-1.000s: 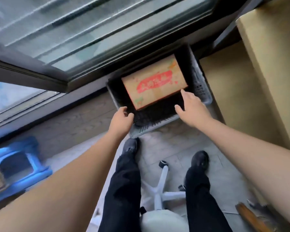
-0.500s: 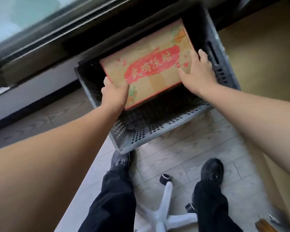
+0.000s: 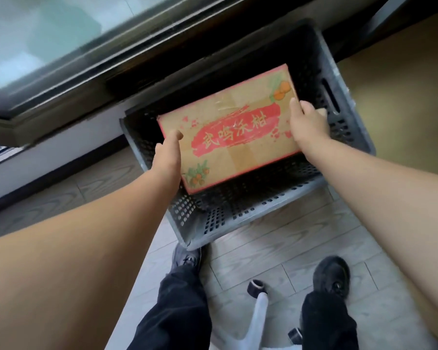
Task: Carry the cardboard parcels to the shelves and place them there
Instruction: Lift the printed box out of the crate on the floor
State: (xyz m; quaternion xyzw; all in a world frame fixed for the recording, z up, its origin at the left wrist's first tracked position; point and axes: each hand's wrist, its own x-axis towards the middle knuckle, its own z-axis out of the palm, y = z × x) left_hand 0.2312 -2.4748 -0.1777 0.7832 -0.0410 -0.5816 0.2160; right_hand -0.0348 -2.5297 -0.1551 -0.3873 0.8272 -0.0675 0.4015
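A flat cardboard parcel [image 3: 234,133] with a red printed banner and orange fruit pictures lies inside a dark perforated plastic crate [image 3: 238,210] on the floor. My left hand [image 3: 168,154] grips the parcel's left edge, thumb on top and fingers hidden down its side. At the right end, my right hand [image 3: 306,122] clasps the parcel, fingers curled over its edge. The parcel is tilted, its near edge slightly above the crate floor. No shelves are in view.
A window frame [image 3: 86,79] and low wall run behind the crate. A large cardboard surface [image 3: 400,104] stands to the right. My two feet in black shoes and a white swivel-chair base [image 3: 259,309] are on the wooden floor below.
Both hands went from the crate's near rim onto the parcel's two ends and closed on it. The view has moved closer over the crate.
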